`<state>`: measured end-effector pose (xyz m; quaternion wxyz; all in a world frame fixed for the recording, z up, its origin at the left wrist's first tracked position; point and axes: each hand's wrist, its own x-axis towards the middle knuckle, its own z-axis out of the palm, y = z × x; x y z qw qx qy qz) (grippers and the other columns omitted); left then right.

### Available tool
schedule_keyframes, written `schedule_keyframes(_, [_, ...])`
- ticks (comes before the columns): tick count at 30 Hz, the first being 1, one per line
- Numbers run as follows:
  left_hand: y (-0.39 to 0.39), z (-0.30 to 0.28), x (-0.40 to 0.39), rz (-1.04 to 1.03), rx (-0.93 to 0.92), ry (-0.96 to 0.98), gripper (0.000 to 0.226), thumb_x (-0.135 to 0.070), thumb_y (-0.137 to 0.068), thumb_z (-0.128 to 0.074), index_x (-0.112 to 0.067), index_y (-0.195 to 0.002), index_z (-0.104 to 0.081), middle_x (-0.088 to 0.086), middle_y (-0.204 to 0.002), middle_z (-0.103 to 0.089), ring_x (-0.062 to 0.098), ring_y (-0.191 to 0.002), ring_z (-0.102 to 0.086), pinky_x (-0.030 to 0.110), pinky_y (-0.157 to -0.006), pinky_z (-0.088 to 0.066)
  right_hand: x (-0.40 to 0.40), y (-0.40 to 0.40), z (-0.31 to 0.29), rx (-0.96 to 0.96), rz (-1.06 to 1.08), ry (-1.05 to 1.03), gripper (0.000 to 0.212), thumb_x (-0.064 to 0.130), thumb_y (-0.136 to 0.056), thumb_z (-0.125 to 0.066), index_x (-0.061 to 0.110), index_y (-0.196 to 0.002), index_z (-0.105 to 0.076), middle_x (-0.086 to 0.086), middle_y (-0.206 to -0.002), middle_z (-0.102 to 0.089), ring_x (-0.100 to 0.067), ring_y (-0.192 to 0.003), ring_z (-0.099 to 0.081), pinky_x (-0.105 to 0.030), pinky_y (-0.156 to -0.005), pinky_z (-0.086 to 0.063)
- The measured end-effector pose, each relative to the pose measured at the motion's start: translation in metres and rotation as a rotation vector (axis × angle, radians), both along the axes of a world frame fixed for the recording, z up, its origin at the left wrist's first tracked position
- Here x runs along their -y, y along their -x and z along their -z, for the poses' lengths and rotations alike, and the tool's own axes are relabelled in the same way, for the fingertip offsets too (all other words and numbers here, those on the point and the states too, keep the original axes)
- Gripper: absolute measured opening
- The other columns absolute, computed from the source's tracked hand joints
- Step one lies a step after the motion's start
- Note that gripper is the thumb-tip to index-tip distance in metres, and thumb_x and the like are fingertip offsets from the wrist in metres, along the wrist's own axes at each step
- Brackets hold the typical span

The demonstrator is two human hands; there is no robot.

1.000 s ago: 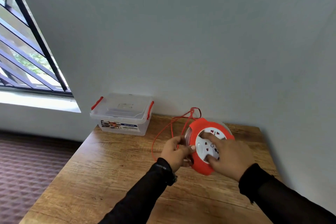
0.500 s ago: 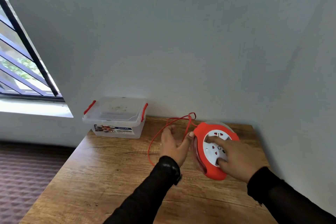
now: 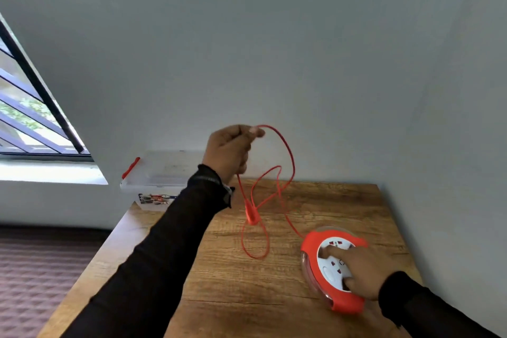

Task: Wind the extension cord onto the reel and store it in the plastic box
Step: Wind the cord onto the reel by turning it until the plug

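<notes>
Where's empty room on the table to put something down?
Bare table: the near edge between left sleeve and reel, and the far right corner behind the reel. Crowded: the middle, under the cord loops, and the far left, by the plastic box.

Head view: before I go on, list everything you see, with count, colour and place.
table: one, brown wood, centre and right
reel: one, orange with white socket face, on the table, near right
extension cord: one, red, hanging in loops above the table, running to the reel
plastic box: one, clear with red handle, lid on, table's far left corner
window: one, dark bars, left
floor: brown patterned, lower left
left hand: one, raised, pinching the cord
right hand: one, pressing on the reel's face
sleeves: two, black, on both arms
</notes>
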<state>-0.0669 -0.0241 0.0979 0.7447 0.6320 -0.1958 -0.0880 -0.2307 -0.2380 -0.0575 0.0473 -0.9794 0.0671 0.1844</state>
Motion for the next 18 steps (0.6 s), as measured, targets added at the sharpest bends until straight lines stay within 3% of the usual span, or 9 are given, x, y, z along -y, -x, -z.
schedule_keyframes(4, [-0.002, -0.036, -0.015, -0.088, -0.020, 0.177, 0.020, -0.016, -0.094, -0.051, -0.009, -0.083, -0.067, -0.009, -0.044, -0.029, 0.003, -0.033, -0.021, 0.009, -0.036, -0.016, -0.002, -0.009, 0.009, -0.066, -0.018, 0.022, 0.064, 0.021, -0.080, -0.048, 0.050, -0.135, -0.031, -0.002, -0.141, -0.049, -0.025, -0.124, -0.049, -0.034, -0.098, -0.045])
schedule_keyframes(8, [0.004, -0.059, -0.029, 0.030, 0.121, 0.272, 0.021, -0.016, -0.096, -0.048, -0.007, -0.092, -0.067, -0.008, -0.046, -0.029, 0.003, -0.035, -0.019, 0.010, -0.037, -0.015, -0.006, -0.022, 0.002, -0.174, -0.074, 0.034, 0.059, 0.023, -0.086, -0.049, 0.046, -0.138, -0.036, 0.002, -0.145, -0.045, -0.023, -0.130, -0.043, -0.030, -0.100, -0.040])
schedule_keyframes(11, [0.008, -0.072, -0.036, 0.081, 0.144, 0.336, 0.023, -0.018, -0.097, -0.045, -0.008, -0.100, -0.066, -0.009, -0.048, -0.031, 0.003, -0.037, -0.017, 0.013, -0.038, -0.012, -0.017, -0.036, -0.025, -0.050, -0.058, 0.025, 0.063, 0.026, -0.082, -0.058, 0.040, -0.140, -0.038, 0.006, -0.138, -0.053, -0.016, -0.121, -0.051, -0.027, -0.091, -0.044])
schedule_keyframes(13, [0.006, -0.076, -0.040, 0.076, 0.114, 0.352, 0.025, -0.021, -0.097, -0.044, -0.009, -0.104, -0.065, -0.009, -0.049, -0.029, 0.003, -0.038, -0.016, 0.016, -0.037, -0.010, -0.030, -0.052, -0.047, 0.178, -0.004, -0.184, 0.082, 0.045, -0.078, -0.064, 0.033, -0.148, -0.023, 0.001, -0.146, -0.044, -0.018, -0.126, -0.047, -0.029, -0.099, -0.039])
schedule_keyframes(15, [0.004, -0.076, -0.042, 0.061, 0.079, 0.343, 0.026, -0.022, -0.097, -0.043, -0.010, -0.105, -0.065, -0.008, -0.049, -0.028, 0.003, -0.037, -0.017, 0.017, -0.037, -0.009, -0.049, -0.071, -0.071, 0.321, 0.058, -0.532, 0.106, 0.065, -0.069, -0.066, 0.030, -0.150, -0.008, -0.001, -0.154, -0.029, -0.018, -0.121, -0.049, -0.031, -0.102, -0.034])
schedule_keyframes(17, [0.003, -0.071, -0.044, 0.052, 0.046, 0.335, 0.026, -0.023, -0.097, -0.043, -0.010, -0.103, -0.065, -0.008, -0.049, -0.028, 0.002, -0.036, -0.018, 0.017, -0.037, -0.009, -0.069, -0.092, -0.089, 0.370, 0.142, -0.745, 0.106, 0.065, -0.068, -0.068, 0.030, -0.149, -0.010, -0.002, -0.151, -0.034, -0.018, -0.116, -0.053, -0.031, -0.098, -0.037])
schedule_keyframes(18, [0.002, -0.067, -0.045, 0.040, 0.031, 0.337, 0.026, -0.023, -0.097, -0.043, -0.010, -0.102, -0.065, -0.008, -0.049, -0.029, 0.002, -0.036, -0.019, 0.017, -0.036, -0.010, -0.076, -0.102, -0.094, 0.378, 0.175, -0.779, 0.092, 0.057, -0.074, -0.069, 0.027, -0.146, -0.021, -0.004, -0.145, -0.042, -0.021, -0.117, -0.053, -0.030, -0.097, -0.039])
